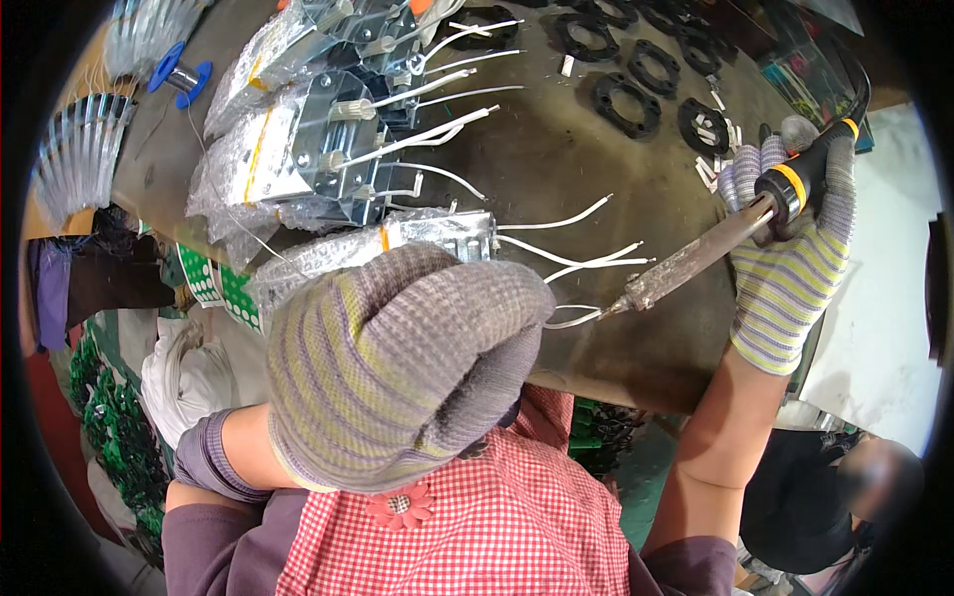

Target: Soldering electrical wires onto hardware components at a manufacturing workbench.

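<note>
My right hand (790, 258), in a striped knit glove, grips the black and orange handle of a soldering iron (701, 255). The iron's tip points left and meets the end of a white wire (574, 322). That wire comes out beside the curled fingers of my left hand (407, 368), gloved the same way and closed; its fingertips are hidden. Just beyond the left hand lies a metal part in bubble wrap (437, 233) with an orange band, its white leads spread rightward. A thin strand runs from a blue spool (179, 75) toward the left hand and disappears behind it.
More bubble-wrapped metal parts (283, 149) with white leads are piled at the far left of the brown table (556, 363). Several black rings (626, 104) and small white pieces (708, 169) lie far right. Bundled strips (84, 149) stand at the left edge. Another person (815, 507) appears lower right.
</note>
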The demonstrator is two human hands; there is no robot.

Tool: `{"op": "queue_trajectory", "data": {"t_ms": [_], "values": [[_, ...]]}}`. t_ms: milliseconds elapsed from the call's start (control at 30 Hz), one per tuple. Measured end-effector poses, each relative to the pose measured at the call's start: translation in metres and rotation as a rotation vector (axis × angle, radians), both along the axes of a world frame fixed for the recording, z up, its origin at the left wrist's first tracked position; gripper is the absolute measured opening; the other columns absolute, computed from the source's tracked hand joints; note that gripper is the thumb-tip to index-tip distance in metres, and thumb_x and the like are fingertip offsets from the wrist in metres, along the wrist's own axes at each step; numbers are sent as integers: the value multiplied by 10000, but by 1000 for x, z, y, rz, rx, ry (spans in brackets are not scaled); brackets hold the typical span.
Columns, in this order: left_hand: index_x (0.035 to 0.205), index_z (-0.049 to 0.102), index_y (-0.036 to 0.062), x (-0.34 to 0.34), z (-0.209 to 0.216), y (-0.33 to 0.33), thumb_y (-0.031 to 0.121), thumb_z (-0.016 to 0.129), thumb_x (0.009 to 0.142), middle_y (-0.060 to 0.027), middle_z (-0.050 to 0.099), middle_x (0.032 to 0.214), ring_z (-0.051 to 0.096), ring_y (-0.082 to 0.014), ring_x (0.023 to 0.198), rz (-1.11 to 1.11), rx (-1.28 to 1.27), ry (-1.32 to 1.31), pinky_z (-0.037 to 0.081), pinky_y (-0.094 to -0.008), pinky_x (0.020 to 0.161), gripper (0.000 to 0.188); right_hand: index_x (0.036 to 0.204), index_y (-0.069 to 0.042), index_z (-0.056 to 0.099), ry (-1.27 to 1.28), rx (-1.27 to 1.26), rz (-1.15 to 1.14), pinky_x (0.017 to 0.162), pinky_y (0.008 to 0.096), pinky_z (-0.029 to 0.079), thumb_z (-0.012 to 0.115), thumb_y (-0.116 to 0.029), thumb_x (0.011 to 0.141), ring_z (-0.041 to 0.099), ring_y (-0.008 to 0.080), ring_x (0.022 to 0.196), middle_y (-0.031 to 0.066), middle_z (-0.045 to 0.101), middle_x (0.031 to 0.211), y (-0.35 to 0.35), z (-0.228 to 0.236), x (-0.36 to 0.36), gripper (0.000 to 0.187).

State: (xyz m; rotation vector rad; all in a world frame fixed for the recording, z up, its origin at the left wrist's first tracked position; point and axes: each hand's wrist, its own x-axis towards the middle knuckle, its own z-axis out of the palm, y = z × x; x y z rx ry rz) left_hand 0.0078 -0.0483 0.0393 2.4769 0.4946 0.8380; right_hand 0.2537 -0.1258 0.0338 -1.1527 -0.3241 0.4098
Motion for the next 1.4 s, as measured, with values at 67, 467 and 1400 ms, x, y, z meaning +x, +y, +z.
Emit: {"op": "queue_trajectory", "data": {"t_ms": [67, 467, 1400], "values": [[934, 679, 27, -2, 0, 2, -71, 676, 778, -57, 650, 782, 616, -165, 647, -13, -20, 12, 494, -264, 610, 184, 998, -4, 634, -11, -11, 19, 507, 217, 470, 639, -346, 930, 603, 125, 631, 53, 625, 797, -3, 1, 1, 349], [923, 681, 27, 5, -7, -6, -49, 708, 743, -70, 692, 820, 659, -193, 689, 42, 41, -13, 524, -294, 661, 197, 1038, -4, 599, -34, 46, 148, 653, 286, 544, 643, -305, 928, 616, 193, 679, 94, 623, 839, -12, 0, 8, 323], [947, 689, 54, -50, 9, 11, -41, 705, 697, -59, 646, 731, 602, -175, 561, 44, -53, -62, 481, -282, 509, 268, 1052, -31, 627, 107, 84, -73, 797, 364, 563, 649, -349, 923, 632, 181, 803, 82, 647, 931, -13, 4, 18, 343]]}}
